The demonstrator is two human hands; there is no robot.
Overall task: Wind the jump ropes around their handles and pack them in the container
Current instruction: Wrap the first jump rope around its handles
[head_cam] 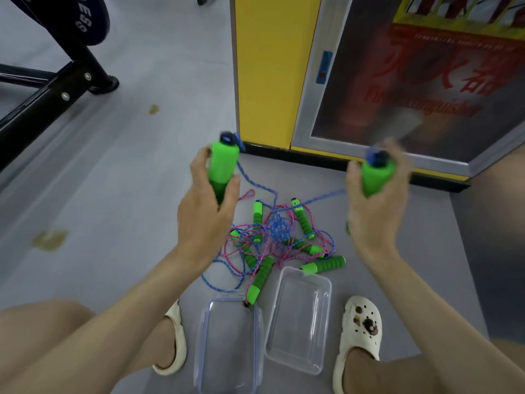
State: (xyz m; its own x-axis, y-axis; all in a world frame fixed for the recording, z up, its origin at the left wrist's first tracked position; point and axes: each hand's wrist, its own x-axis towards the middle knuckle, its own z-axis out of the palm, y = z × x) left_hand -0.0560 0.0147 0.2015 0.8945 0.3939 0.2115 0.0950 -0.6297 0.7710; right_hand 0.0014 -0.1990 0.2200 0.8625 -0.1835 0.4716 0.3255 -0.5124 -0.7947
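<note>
Slippers: 2 pale slippers stood at the bottom edge, the left slipper point(174, 336) and the right slipper point(361, 331), with bare knees at both lower corners.
Lid: a clear lid point(227, 351) with a blue seal lay flat between the feet, lower centre.
Container: the clear container point(298, 322) sat just right of the lid, open side up, with nothing inside it.
Loose handles: 1 green foam handle point(260, 280) lay with its end over the lid's far edge; another handle point(324, 264) lay at the container's far corner.
Rope pile: a tangled pile of ropes point(278, 237), pink and blue, lay on the floor just beyond both, centre of the frame, with more green handles in it.
Left hand: the left hand point(207, 206) was raised over the pile, its fingers curled round a green grip point(223, 163) held upright, blue cap on top.
Right hand: the right hand point(372, 220), blurred, gripped a 2nd green grip point(376, 177), well apart from the 1st.
Blue cord: a blue cord point(326, 196) ran down from both grips into the pile.
Open room: bare grey floor point(127, 166) stretched left of the pile, marked by 2 yellowish stains.
Far edges: a yellow pillar point(264, 66) and a glazed cabinet door point(426, 81) closed off the upper right; a black metal frame point(42, 103) crossed the upper left.
</note>
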